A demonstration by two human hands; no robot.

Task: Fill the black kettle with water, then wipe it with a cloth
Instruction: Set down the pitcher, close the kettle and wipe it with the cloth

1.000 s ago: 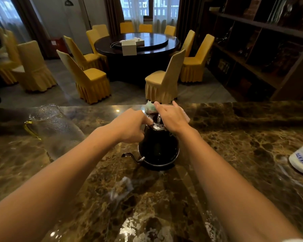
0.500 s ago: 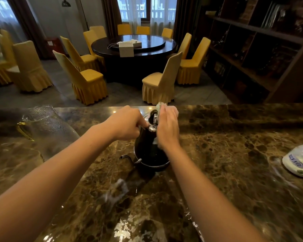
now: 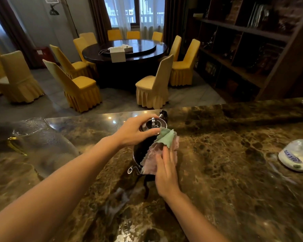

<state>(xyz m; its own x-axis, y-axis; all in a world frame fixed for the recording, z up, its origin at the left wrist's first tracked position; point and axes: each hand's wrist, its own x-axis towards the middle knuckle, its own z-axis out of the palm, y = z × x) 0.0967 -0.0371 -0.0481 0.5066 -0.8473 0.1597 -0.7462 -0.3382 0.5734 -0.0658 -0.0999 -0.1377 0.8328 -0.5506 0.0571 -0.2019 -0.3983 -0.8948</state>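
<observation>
The black kettle (image 3: 142,151) stands on the brown marble counter (image 3: 226,172), its thin spout (image 3: 132,170) pointing toward me and its black handle at the far side. My left hand (image 3: 135,131) grips the kettle at its silver lid rim, holding it steady. My right hand (image 3: 166,170) lies flat against the kettle's right flank, pressing a pink and green cloth (image 3: 162,147) onto the black wall. The cloth's green corner folds up near the lid. Much of the kettle body is hidden by hand and cloth.
A clear glass pitcher (image 3: 42,147) with a gold handle stands at the left of the counter. A plastic bottle (image 3: 297,154) lies on its side at the right. Beyond the counter's far edge are yellow chairs and a round dark table; shelves fill the right wall.
My right hand slid from the lid down the kettle's right side, spreading the cloth over the body. My left hand kept its hold at the top. The kettle tilted, then stood back.
</observation>
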